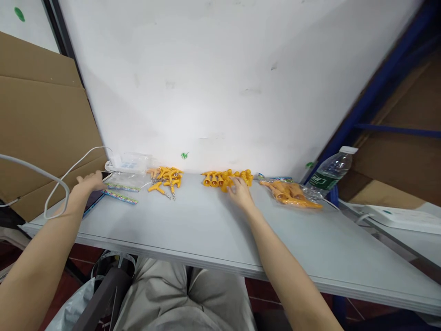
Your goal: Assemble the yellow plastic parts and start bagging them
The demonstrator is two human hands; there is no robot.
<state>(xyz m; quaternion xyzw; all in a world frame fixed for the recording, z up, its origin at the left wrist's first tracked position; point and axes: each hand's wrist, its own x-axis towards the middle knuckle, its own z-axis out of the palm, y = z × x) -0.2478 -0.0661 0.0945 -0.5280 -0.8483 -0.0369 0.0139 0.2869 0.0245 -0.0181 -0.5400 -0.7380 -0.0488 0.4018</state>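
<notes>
Many flared yellow plastic pieces are lying at twelve o'clock, the right hand touching them; whether its grip is holding one, I cannot tell. At ten, the left hand is covering part of a dark flat device, grip unclear. Smooth grey surface is spreading between them toward the straight front edge at six.

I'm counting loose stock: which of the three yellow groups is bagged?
The rightmost group, beside the bottle: clear plastic wraps it, whereas the metal-tipped group at left and the cup-ended group at the right hand lie unwrapped.
</notes>
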